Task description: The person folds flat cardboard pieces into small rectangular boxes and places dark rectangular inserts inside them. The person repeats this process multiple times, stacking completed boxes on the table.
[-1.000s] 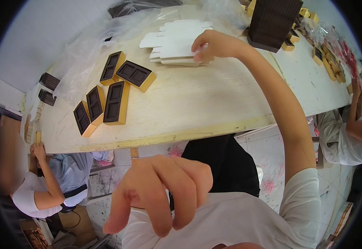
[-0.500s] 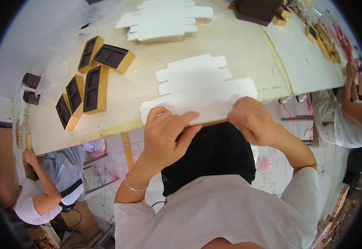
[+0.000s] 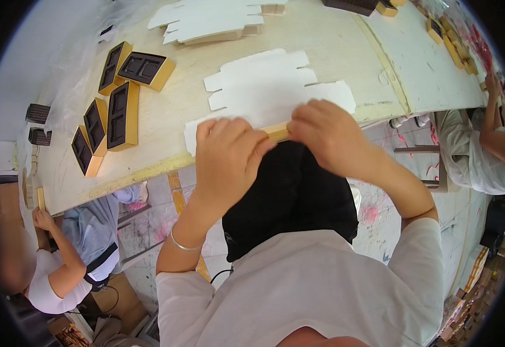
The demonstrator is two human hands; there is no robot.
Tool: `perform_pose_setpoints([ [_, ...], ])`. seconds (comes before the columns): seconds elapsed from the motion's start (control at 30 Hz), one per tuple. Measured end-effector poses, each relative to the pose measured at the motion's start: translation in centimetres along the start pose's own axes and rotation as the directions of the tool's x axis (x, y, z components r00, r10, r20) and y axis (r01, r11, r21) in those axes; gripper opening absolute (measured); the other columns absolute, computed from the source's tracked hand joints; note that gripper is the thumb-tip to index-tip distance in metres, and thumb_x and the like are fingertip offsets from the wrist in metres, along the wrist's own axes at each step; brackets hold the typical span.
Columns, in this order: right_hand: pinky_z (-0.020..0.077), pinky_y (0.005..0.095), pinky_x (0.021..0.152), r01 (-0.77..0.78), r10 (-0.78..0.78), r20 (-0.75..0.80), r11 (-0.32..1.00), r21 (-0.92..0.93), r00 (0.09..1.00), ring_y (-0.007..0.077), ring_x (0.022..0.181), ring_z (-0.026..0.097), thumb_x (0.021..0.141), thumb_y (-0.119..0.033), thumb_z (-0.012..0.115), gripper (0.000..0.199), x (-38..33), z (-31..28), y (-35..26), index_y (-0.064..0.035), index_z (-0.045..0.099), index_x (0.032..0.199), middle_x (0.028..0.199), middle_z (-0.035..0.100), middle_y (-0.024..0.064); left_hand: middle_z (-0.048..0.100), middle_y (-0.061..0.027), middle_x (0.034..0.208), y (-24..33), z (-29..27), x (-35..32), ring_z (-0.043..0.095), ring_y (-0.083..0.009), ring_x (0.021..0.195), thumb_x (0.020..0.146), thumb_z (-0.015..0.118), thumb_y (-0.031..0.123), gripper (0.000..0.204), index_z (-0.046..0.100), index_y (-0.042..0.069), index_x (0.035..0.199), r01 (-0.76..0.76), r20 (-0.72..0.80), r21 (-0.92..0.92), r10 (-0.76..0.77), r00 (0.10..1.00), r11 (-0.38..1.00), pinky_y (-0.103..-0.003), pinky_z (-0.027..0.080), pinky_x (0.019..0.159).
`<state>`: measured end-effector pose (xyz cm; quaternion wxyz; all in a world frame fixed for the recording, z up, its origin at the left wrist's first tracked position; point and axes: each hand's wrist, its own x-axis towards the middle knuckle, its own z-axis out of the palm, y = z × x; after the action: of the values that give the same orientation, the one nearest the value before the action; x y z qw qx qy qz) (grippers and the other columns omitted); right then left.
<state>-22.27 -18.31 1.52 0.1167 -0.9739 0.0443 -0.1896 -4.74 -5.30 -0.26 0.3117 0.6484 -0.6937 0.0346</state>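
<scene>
A flat die-cut carton sheet [image 3: 258, 87], white on its upper side, lies at the table's near edge in front of me. Its nearest strip is folded up and shows a gold outer face between my hands. My left hand [image 3: 226, 153] grips this strip at the left, fingers curled over the top and thumb toward me. At the strip's right part my right hand [image 3: 322, 136] pinches it in the same way, fingers bent over the edge. Both hands hide the ends of the fold.
Several gold boxes with dark brown divided trays [image 3: 123, 118] stand to the left. At the back lies a stack of white carton sheets [image 3: 206, 23], with a dark brown block [image 3: 351, 4] to its right. One co-worker [image 3: 61, 260] sits left, another [image 3: 478, 144] right.
The carton's near strip has been turned up, so its gold face now shows. Both my hands have curled over it. The view has shifted, so the table's things appear higher.
</scene>
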Motion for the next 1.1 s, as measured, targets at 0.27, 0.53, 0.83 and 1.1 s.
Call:
perform_pose_setpoints([
  [0.27,0.0465,0.0343,0.065,-0.454,0.364,0.275,0.757,0.469,0.89,0.022,0.067,0.058,0.092,-0.011,0.057,0.015,3.0,-1.7,1.0,0.0028,0.062,0.091,0.076,0.063,0.0117,0.056,-0.009,0.072,2.6,-2.1,0.8,0.053,-0.0261,0.064,0.083,0.07,0.032,0.041,0.06,0.005,0.111,0.274,-0.056,-0.079,-0.279,0.959,0.958,-0.036,0.039,0.062],
  [0.53,0.0429,0.0362,0.098,-0.191,0.274,0.056,0.494,0.848,0.96,0.023,0.114,0.055,0.088,-0.011,0.062,0.032,-0.5,0.4,-1.1,-0.0002,0.06,0.118,0.121,0.06,0.0127,0.064,-0.0145,0.094,0.0,-1.7,0.3,0.062,-0.0326,0.083,0.083,0.069,0.021,0.035,0.059,0.006,0.113,0.258,0.118,-0.244,-0.235,0.965,0.935,-0.038,0.049,0.07],
  [0.83,0.0421,0.0436,0.097,0.161,-0.167,-0.076,0.984,-0.082,0.983,0.027,0.103,0.057,0.07,-0.015,0.072,0.031,-4.5,0.5,1.1,-0.004,0.066,0.098,0.105,0.059,0.0106,0.061,-0.0116,0.1,-3.7,-1.9,5.8,0.059,-0.0265,0.089,0.083,0.064,0.008,0.032,0.059,0.002,0.113,0.242,0.381,-0.253,-0.133,0.915,0.937,-0.034,0.046,0.081],
  [1.1,0.0444,0.0387,0.082,0.3,-0.308,-0.065,0.948,-0.111,0.949,0.0267,0.084,0.054,0.069,-0.014,0.071,0.022,-1.4,0.5,-0.4,-0.0033,0.062,0.087,0.09,0.056,0.0095,0.059,-0.0111,0.094,-5.1,-0.9,6.7,0.056,-0.0244,0.087,0.085,0.062,0.01,0.032,0.059,0.0,0.114,0.211,0.44,-0.214,-0.099,0.893,0.954,-0.033,0.046,0.08],
])
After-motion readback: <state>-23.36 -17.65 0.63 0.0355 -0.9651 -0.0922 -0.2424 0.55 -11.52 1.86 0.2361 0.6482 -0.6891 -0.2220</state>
